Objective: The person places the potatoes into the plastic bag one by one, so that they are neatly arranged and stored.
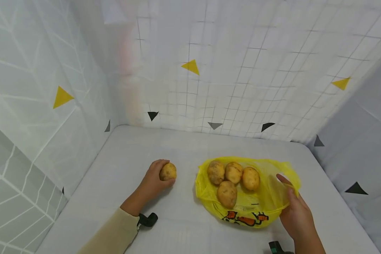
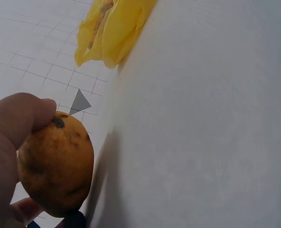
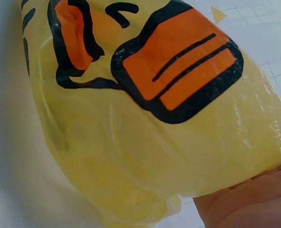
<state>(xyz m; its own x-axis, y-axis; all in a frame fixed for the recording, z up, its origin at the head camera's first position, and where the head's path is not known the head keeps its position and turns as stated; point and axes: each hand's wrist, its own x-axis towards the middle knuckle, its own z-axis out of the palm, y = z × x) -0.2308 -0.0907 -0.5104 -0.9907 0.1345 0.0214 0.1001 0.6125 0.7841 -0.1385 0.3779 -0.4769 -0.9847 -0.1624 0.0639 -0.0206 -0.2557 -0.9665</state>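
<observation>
My left hand [image 1: 153,180] grips a single potato [image 1: 169,171] between thumb and fingers, left of the bag. In the left wrist view, dark blemishes mark that potato [image 2: 60,164], and a shadow falls beside it. A yellow plastic bag [image 1: 274,190] lies open with several potatoes [image 1: 227,194] showing inside. At its right edge, my right hand [image 1: 298,213] holds the thin plastic between thumb and fingers. The right wrist view is mostly filled by the bag [image 3: 126,142] with its orange and black print; part of the right hand [image 3: 252,202] shows at the lower right.
Both hands are over a white table [image 1: 177,229]. White cloth walls [image 1: 241,70] with grid lines and yellow and black triangles stand behind and at the sides. A black wrist device [image 1: 148,219] sits below the left hand, another [image 1: 276,247] by the right wrist.
</observation>
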